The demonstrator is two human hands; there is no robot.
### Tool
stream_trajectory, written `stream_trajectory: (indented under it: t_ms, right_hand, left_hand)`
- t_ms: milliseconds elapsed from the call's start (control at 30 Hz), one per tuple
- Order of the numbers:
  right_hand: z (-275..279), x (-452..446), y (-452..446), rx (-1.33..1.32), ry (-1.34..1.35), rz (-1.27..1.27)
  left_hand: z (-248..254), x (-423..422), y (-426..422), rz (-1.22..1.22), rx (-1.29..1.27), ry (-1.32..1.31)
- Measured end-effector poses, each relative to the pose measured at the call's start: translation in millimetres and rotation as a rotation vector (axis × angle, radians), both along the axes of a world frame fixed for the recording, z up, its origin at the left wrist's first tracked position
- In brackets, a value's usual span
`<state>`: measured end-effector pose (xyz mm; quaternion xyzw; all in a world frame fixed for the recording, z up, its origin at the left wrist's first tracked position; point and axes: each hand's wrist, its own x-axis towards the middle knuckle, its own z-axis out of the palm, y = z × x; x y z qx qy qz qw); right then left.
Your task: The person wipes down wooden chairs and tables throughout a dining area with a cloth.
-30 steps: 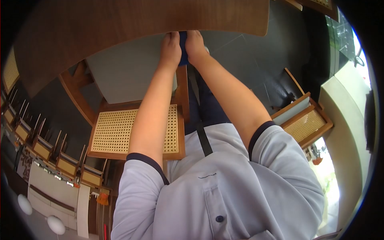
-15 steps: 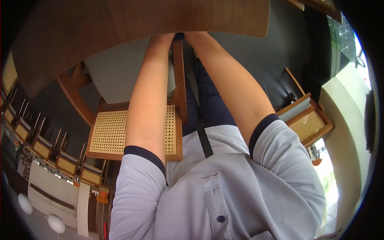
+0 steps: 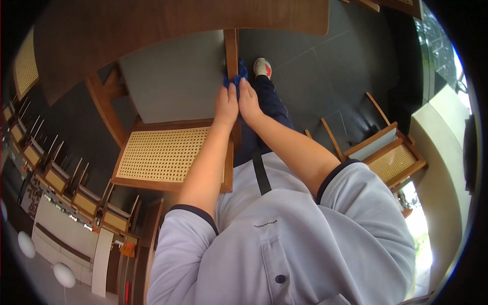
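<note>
A blue cloth (image 3: 243, 71) is bunched around a wooden arm of the chair (image 3: 232, 51), its folds showing on both sides of the wood. My left hand (image 3: 225, 108) presses the cloth from the left, fingers together. From the right, my right hand (image 3: 249, 105) closes on the same cloth, the two hands almost touching. The chair has a grey cushioned seat (image 3: 173, 76) and a woven cane back panel (image 3: 160, 155) in a wooden frame, below and left of my hands. Parts of the fingers are hidden by the cloth.
A brown wooden tabletop (image 3: 168, 25) overhangs the chair's far end. My shoe (image 3: 263, 68) rests on the dark tiled floor (image 3: 300, 66). Another cane chair (image 3: 389, 162) stands at the right. Several chairs (image 3: 84, 206) line the left side, near white round lamps (image 3: 64, 275).
Both hands have come back toward my body along the chair arm, out from beneath the tabletop edge. The blue cloth came with them and shows more now.
</note>
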<state>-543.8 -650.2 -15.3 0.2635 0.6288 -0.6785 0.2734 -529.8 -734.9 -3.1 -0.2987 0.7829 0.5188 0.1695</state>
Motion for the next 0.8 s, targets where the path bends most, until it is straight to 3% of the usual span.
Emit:
stream_trajectory:
  t_ms: [100, 200, 300, 367, 633, 800]
  right_hand:
    - [-11.8, 45.9, 9.3, -0.001, -0.204, 0.031]
    - [-6.1, 71.2, 16.2, -0.001, -0.481, 0.059]
    - [11.2, 86.3, 16.7, -0.216, -0.815, -0.139]
    - [22.6, 102.4, 14.8, -0.199, -0.842, -0.128]
    - [111.1, 124.2, -4.8, -0.323, -0.790, -0.284]
    - [129.9, 147.4, 0.1, -0.320, -0.711, -0.255]
  left_hand:
    - [-4.7, 50.1, 4.2, -0.094, -0.126, -0.082]
    - [18.5, 66.6, 4.6, -0.165, -0.079, -0.227]
    - [37.0, 74.5, 4.6, -0.296, -0.101, -0.391]
    - [45.0, 81.5, 3.6, -0.423, -0.127, -0.449]
    - [75.0, 111.4, -12.9, -0.740, -0.098, -0.239]
    - [98.5, 115.1, -16.9, -0.913, -0.090, -0.065]
